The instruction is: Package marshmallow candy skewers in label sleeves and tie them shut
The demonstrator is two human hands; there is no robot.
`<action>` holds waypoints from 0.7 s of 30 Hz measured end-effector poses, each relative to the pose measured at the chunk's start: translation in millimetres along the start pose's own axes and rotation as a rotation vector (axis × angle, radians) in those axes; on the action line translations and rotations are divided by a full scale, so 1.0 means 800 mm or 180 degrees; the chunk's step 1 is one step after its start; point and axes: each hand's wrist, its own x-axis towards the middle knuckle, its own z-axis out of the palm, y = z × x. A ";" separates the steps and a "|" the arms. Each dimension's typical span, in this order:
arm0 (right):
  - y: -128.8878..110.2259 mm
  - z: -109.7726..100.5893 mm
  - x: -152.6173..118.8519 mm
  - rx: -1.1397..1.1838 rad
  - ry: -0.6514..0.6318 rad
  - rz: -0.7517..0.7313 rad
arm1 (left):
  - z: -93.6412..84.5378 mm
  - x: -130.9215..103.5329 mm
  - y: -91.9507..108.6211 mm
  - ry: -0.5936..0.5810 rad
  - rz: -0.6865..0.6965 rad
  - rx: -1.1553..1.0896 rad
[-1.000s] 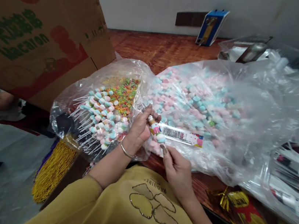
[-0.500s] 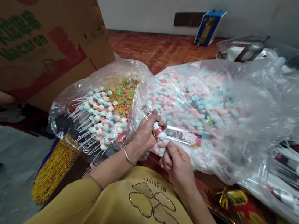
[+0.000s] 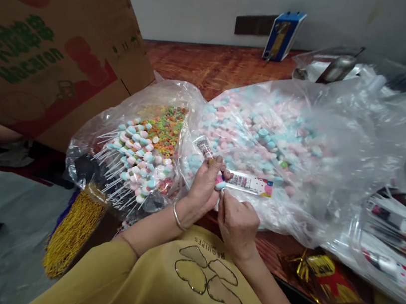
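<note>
Counter's [image 3: 200,63] front edge, left: one bag [image 3: 166,89], rings [image 3: 170,132] beneath heaped skewers [image 3: 138,153] already made, dozens. Mid-edge: left hand [image 3: 203,186] pinching one sleeve [image 3: 203,146], one held skewer [image 3: 220,186] seemingly partly inside; right hand [image 3: 239,221] just below, cannot tell grip. Rightward: second sleeve [image 3: 250,184], flat on second bag [image 3: 340,166]; countless marshmallows [image 3: 241,117] unthreaded.

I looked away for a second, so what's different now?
The left hand moved right and closer to the person, nearer the right hand. It still holds the wrapped candy, and more printed wrapper shows. The marshmallow bag and cardboard box stayed put.
</note>
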 end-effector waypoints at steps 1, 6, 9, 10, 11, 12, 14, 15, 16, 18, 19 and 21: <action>0.001 0.000 0.001 0.0173 -0.0011 0.0123 | -0.001 -0.003 -0.002 -0.0046 -0.0028 0.0011; 0.007 -0.003 0.005 0.2360 -0.0528 0.1608 | -0.009 -0.005 0.009 -0.0419 -0.0349 -0.0072; 0.005 -0.009 0.006 0.2737 -0.0739 0.1852 | -0.011 0.003 0.022 -0.0568 -0.0276 -0.0142; 0.003 -0.011 0.005 0.2533 -0.0712 0.1749 | -0.011 0.005 0.025 -0.0569 -0.0215 -0.0146; 0.001 -0.012 0.004 0.2213 -0.0653 0.1563 | -0.010 0.007 0.026 -0.0560 -0.0152 -0.0148; -0.001 -0.013 0.002 0.1825 -0.0587 0.1332 | -0.010 0.008 0.026 -0.0541 -0.0083 -0.0147; -0.004 -0.013 -0.002 0.0987 -0.0441 0.0847 | -0.009 0.006 0.019 -0.0511 0.0009 -0.0111; -0.005 -0.011 -0.003 0.0599 -0.0347 0.0630 | -0.009 0.003 0.013 -0.0516 0.0007 -0.0067; -0.004 -0.008 -0.003 0.0264 -0.0242 0.0461 | -0.010 -0.002 0.005 -0.0530 -0.0021 -0.0008; -0.002 -0.003 -0.001 -0.0160 -0.0068 0.0296 | -0.012 -0.012 -0.009 -0.0560 -0.0113 0.0096; -0.001 -0.001 0.001 -0.0232 -0.0029 0.0286 | -0.013 -0.016 -0.015 -0.0576 -0.0155 0.0108; 0.002 -0.001 0.004 -0.0180 -0.0024 0.0349 | -0.015 -0.020 -0.018 -0.0626 -0.0206 0.0096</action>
